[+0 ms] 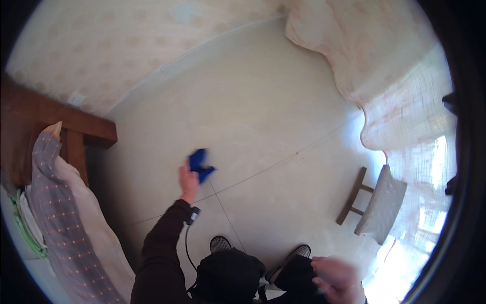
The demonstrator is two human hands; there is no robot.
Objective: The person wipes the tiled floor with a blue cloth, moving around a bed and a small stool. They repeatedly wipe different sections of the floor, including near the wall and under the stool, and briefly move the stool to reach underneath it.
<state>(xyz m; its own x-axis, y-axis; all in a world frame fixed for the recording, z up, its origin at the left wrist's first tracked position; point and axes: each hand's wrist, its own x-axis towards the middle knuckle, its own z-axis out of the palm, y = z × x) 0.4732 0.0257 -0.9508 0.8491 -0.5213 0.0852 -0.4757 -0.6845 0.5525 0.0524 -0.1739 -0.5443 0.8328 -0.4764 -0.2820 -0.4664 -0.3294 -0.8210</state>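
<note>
My left hand (pixel 189 181) reaches out over the pale tiled floor, its fingers closed on a crumpled blue cloth (pixel 198 161). The cloth hangs out past the fingertips, its edges a little blurred. On the left wrist, below the dark sleeve, sits a small black device (pixel 193 216) with a cable running down from it. My right hand (pixel 338 277) is low at the right, beside my dark trouser leg. Motion smears it, and whether its fingers hold anything cannot be made out.
A wooden bed frame (pixel 96 129) with a grey checked cover (pixel 63 223) stands along the left. To the right, a low stool (pixel 382 205) with a fabric seat stands by sheer curtains (pixel 405 111). My slippers (pixel 219 244) rest on the floor tiles (pixel 263 111). A patterned wall (pixel 126 45) lies ahead.
</note>
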